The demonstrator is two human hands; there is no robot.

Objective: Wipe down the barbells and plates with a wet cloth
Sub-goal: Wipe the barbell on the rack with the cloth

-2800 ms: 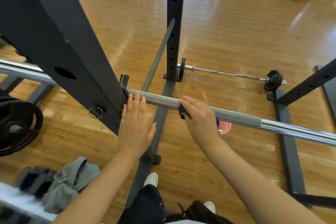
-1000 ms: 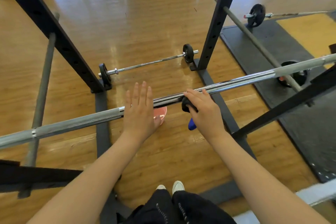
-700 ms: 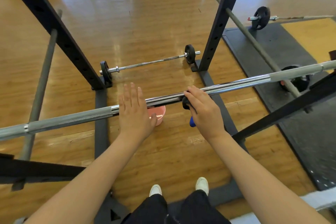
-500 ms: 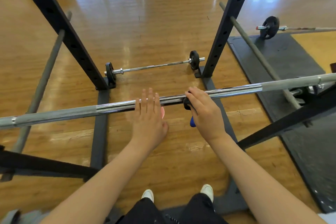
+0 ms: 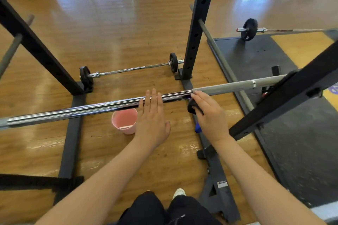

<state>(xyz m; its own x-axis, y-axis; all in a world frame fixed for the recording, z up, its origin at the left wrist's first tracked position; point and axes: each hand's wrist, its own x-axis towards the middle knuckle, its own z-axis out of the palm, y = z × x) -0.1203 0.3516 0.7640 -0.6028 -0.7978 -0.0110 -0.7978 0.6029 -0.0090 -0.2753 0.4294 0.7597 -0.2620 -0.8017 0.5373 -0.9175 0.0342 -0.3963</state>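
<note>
A long chrome barbell (image 5: 91, 108) lies across the black rack at about waist height, running left to right. My left hand (image 5: 152, 118) lies flat with straight fingers on its shiny middle part. My right hand (image 5: 210, 115) grips a dark cloth (image 5: 192, 107) wrapped round the bar where the chrome meets the grey knurled section (image 5: 228, 86). A blue bit (image 5: 198, 128) hangs below that hand.
A pink bucket (image 5: 124, 120) stands on the wooden floor under the bar. A small barbell with black plates (image 5: 128, 69) lies on the floor between the rack uprights (image 5: 196, 29). Another barbell (image 5: 248, 30) rests at the far right by a black mat (image 5: 292, 133).
My right hand has slid the cloth rightward along the bar from the left knurled section, across the chrome, to the edge of the right knurled section. My left hand followed, flat on the bar.
</note>
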